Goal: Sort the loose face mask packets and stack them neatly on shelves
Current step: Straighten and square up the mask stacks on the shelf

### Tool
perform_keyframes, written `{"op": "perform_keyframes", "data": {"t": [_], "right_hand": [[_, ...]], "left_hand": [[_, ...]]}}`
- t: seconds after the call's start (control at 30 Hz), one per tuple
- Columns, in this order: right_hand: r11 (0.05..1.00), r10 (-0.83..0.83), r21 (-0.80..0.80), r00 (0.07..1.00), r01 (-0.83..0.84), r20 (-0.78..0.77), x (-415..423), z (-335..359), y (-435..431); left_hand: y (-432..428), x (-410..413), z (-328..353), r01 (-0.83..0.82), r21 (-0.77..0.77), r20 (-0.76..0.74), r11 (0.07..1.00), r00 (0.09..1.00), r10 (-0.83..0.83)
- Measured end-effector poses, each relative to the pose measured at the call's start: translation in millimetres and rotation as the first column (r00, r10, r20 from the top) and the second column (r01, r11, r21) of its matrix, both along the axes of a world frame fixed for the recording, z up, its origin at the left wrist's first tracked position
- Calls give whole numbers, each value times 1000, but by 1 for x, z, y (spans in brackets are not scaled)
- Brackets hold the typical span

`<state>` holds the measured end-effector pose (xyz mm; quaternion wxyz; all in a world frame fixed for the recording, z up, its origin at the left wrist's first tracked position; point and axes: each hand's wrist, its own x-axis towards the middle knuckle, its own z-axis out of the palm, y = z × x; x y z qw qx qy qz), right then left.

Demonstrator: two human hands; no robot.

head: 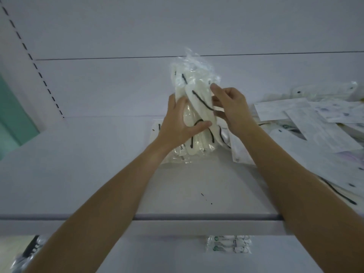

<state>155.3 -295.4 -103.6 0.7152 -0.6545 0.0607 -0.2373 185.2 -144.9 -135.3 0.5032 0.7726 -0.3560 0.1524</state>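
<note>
A bundle of clear plastic packets [195,95] with white masks and black ear loops stands upright above the white shelf [88,174]. My left hand [179,123] grips the bundle's lower left side, thumb across the front. On the bundle's right edge my right hand [228,107] pinches a packet with curled fingers. More packets of the same kind [197,150] lie flat on the shelf under the bundle.
A loose heap of mask packets [315,127] covers the shelf's right side. The shelf's front edge [197,216] runs across the view. Stacked packets [229,244] sit on a lower shelf, dark packets [29,251] at bottom left. The back wall [137,36] is close behind.
</note>
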Motion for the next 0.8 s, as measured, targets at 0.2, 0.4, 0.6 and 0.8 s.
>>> {"op": "perform_keyframes", "data": {"t": [0.2, 0.4, 0.6, 0.8], "right_hand": [[963, 123, -236, 991, -131, -50, 5, -7, 4], [461, -242, -812, 830, -357, -502, 9, -32, -14], [483, -235, -836, 882, -259, -409, 8, -32, -14], [595, -327, -801, 930, 67, -165, 8, -27, -17]], "left_hand": [[8, 16, 0, -183, -105, -142, 978, 976, 167], [33, 32, 5, -320, -346, -178, 882, 945, 273], [38, 39, 3, -416, -294, -225, 860, 905, 361], [40, 45, 2, -527, -269, -272, 806, 844, 462]]}}
